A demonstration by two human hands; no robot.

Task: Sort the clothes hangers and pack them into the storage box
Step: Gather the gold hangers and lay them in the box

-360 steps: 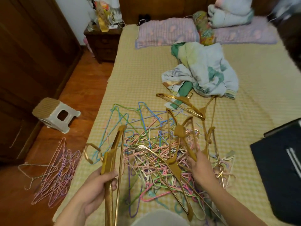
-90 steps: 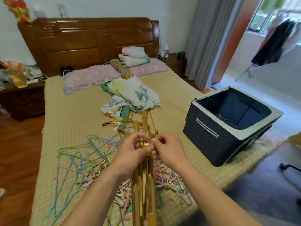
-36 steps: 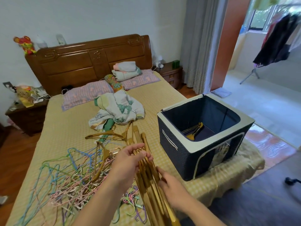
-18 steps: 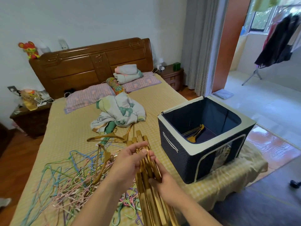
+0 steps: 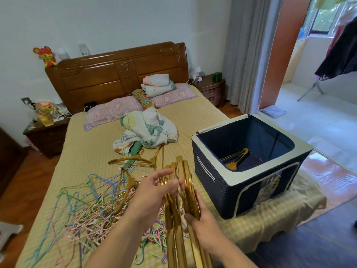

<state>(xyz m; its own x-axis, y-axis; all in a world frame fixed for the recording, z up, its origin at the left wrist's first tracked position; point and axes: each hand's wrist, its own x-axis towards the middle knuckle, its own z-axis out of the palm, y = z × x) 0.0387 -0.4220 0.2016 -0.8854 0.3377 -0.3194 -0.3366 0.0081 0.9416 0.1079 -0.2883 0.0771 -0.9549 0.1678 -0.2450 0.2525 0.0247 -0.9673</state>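
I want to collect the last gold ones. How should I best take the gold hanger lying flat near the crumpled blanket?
Pinch the gold hanger at its neck from above: it lies flat on the bed, neck free.

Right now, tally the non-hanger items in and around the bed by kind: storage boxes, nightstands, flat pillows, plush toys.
Storage box: 1
Nightstands: 2
Flat pillows: 2
Plush toy: 1
Total: 6

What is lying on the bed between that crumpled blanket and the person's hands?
In the head view, a few loose gold hangers lie on the yellow mat between the crumpled blanket and the hands, left and right.
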